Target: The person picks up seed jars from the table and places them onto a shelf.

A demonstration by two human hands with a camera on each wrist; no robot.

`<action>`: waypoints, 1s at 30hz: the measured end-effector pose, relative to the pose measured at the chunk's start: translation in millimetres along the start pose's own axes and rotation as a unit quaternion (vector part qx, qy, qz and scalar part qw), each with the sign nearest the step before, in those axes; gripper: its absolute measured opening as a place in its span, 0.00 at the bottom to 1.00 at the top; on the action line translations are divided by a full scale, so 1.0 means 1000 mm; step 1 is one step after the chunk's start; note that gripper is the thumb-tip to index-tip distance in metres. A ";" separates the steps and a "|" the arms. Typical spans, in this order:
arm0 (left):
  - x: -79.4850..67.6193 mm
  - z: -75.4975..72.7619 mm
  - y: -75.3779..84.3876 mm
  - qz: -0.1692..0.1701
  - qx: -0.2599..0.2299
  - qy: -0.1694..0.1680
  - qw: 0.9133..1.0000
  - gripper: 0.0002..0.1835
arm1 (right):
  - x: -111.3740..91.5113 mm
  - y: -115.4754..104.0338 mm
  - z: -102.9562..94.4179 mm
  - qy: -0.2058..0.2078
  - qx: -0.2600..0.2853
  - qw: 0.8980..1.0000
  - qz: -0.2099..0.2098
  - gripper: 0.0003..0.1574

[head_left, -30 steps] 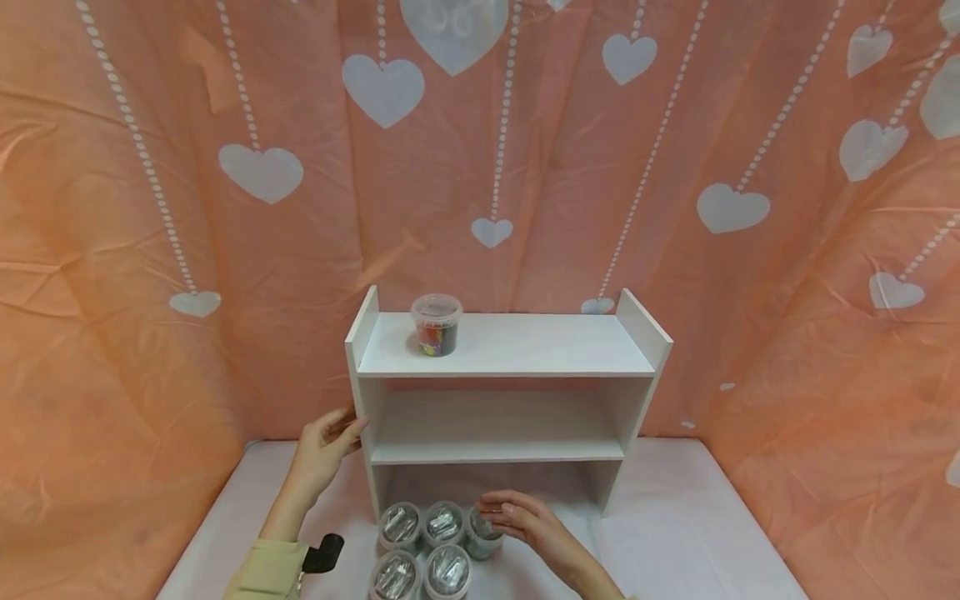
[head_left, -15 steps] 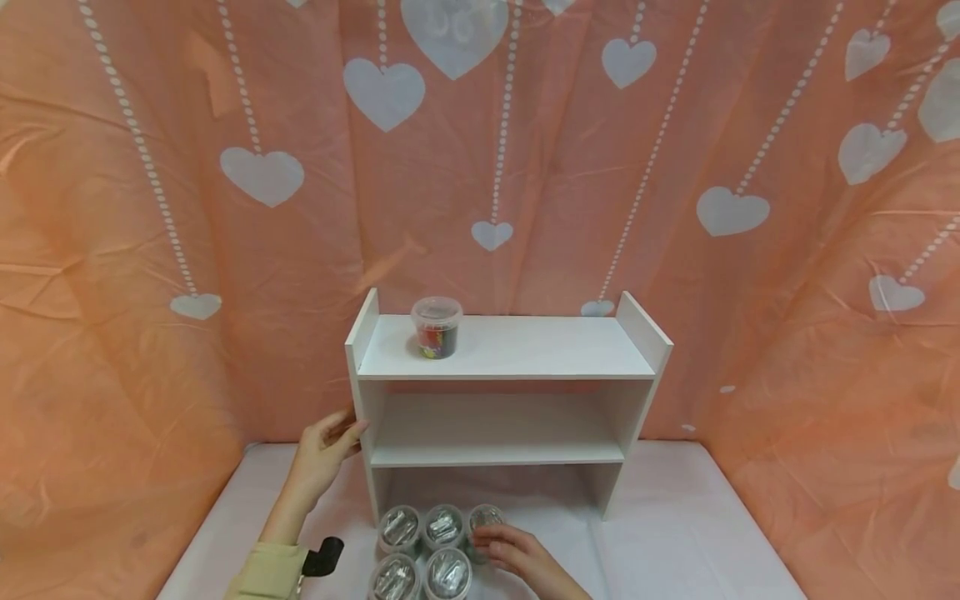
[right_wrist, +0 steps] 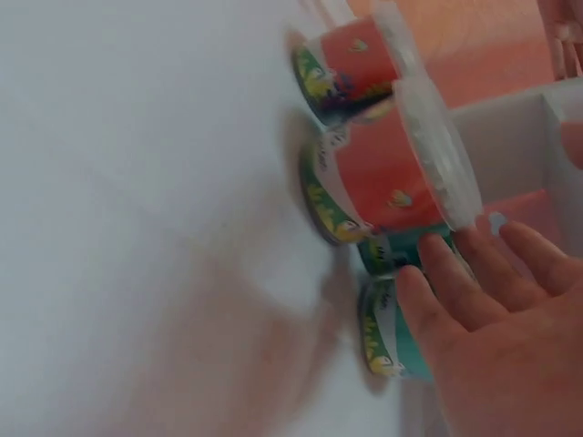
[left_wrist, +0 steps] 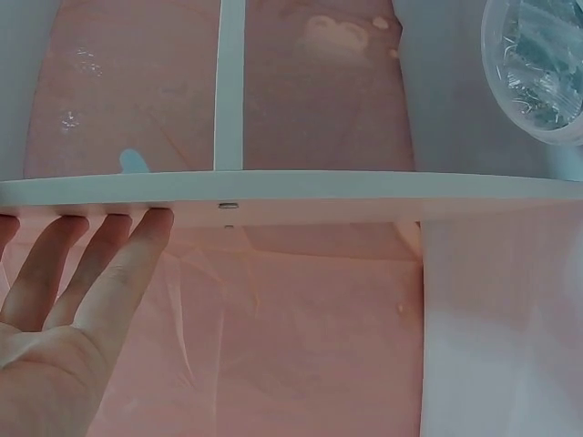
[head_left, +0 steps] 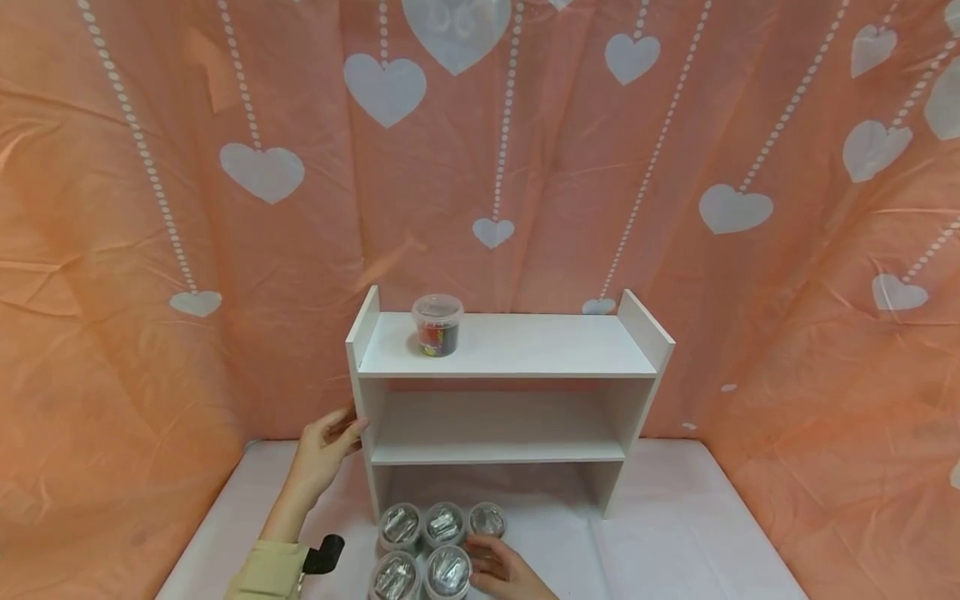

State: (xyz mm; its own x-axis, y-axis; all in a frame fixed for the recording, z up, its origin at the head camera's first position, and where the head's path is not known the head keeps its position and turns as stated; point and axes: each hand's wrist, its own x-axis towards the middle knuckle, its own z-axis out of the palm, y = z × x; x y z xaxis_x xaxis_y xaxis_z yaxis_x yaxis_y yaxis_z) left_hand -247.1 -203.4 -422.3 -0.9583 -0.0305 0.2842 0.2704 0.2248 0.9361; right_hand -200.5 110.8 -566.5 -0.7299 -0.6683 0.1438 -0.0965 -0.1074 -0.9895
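My left hand (head_left: 321,454) rests its fingertips against the left side panel of a white shelf unit (head_left: 498,427); in the left wrist view its fingers are straight. Several clear-lidded tubs stand on the table before the unit. My right hand (head_left: 504,567) is beside the front right tub (head_left: 447,572), just below the back right tub (head_left: 487,520). The right wrist view shows that hand's fingers extended in front of a teal-labelled tub (right_wrist: 410,341), partly covering it. Contact there is unclear. A red-labelled tub (right_wrist: 378,173) stands nearby.
One clear tub with a dark, coloured label (head_left: 437,327) stands on the top shelf at the left. The middle shelf (head_left: 498,425) lies below it. An orange curtain (head_left: 292,250) with white hearts encloses the table (head_left: 660,533) behind and on both sides.
My right hand has moved down and toward the left, from over the back right tub to beside the front right one. My left hand stays at the side panel.
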 end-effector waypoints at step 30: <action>0.002 0.000 -0.003 0.012 -0.007 0.006 1.000 0.28 | 0.012 0.037 0.013 0.025 0.053 0.997 -0.041 0.43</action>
State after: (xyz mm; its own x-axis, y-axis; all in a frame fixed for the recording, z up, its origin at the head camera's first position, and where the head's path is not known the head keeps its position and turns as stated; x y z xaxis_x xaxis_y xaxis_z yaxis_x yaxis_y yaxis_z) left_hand -249.6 -204.1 -424.5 -0.9507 -0.0365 0.3080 0.2937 0.2128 0.9319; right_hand -203.5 89.1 -601.0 -0.7557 -0.6165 0.2208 -0.0872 -0.2394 -0.9670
